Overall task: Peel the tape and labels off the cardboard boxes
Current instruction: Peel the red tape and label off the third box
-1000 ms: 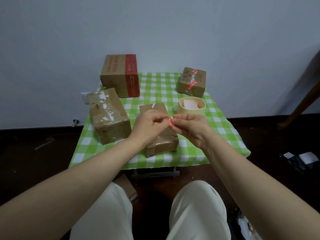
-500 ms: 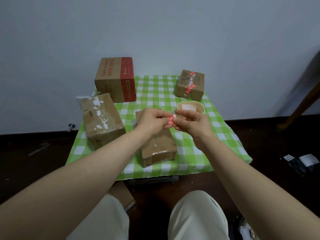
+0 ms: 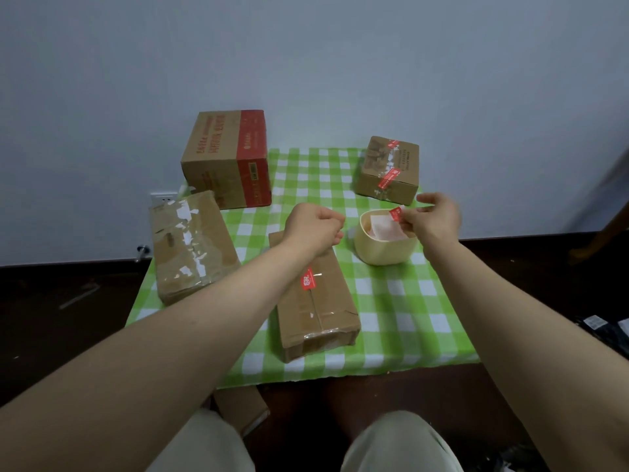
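Above checked tablecloth (image 3: pixel 391 301), right hand (image 3: pixel 432 219) pinches illegible red label (image 3: pixel 396 212); left hand (image 3: pixel 315 226) fisted.

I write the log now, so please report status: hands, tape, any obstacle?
Left hand curled, empty, above near box. Right hand pinches red tape piece over yellow bin. One red label on box not yet peeled. Nothing in the way.

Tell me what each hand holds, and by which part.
The right hand pinches a red tape scrap by its right end, above the tub. The left hand is curled in a fist; nothing shows in it.
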